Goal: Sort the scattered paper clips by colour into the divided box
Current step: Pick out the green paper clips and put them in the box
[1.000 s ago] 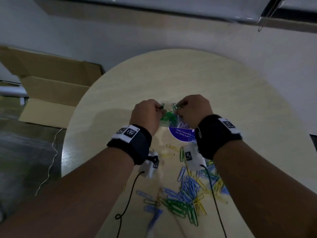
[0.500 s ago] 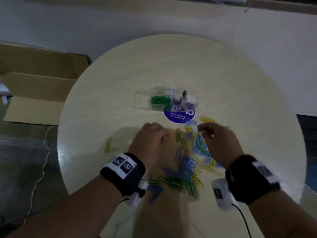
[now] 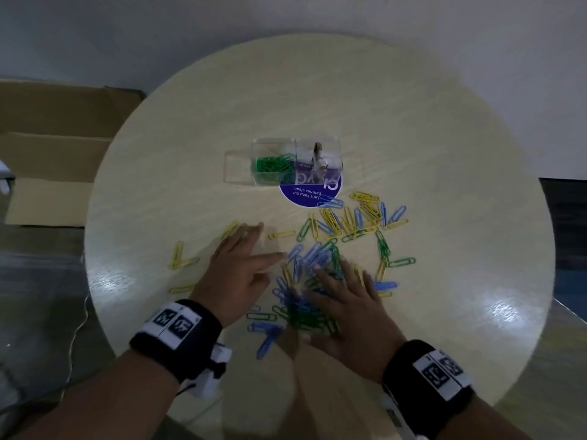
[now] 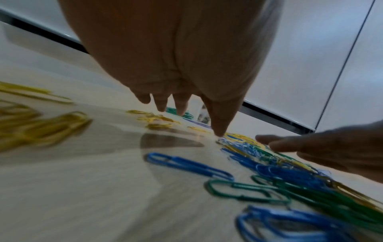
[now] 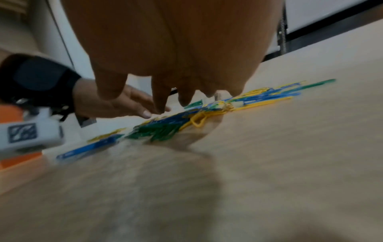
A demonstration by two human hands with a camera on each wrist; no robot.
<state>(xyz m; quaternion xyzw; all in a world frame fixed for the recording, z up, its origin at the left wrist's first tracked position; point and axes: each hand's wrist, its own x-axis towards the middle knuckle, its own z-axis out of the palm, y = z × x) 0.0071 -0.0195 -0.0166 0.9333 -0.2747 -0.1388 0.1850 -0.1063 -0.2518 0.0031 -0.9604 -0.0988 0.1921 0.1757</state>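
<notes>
Over the mixed clip pile point(image 3: 313, 289), both hands are back from the divided box point(image 3: 293, 161).
Left hand point(image 3: 241, 269) and right hand point(image 3: 347, 308) hover with fingers apart, holding nothing; another colour pick comes next.

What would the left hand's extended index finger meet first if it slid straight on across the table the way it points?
Most likely the blue paper clips at the near edge of the mixed pile: the left hand lies open and its index fingertip already sits beside them. Whether it touches them is unclear through the blur.
</notes>
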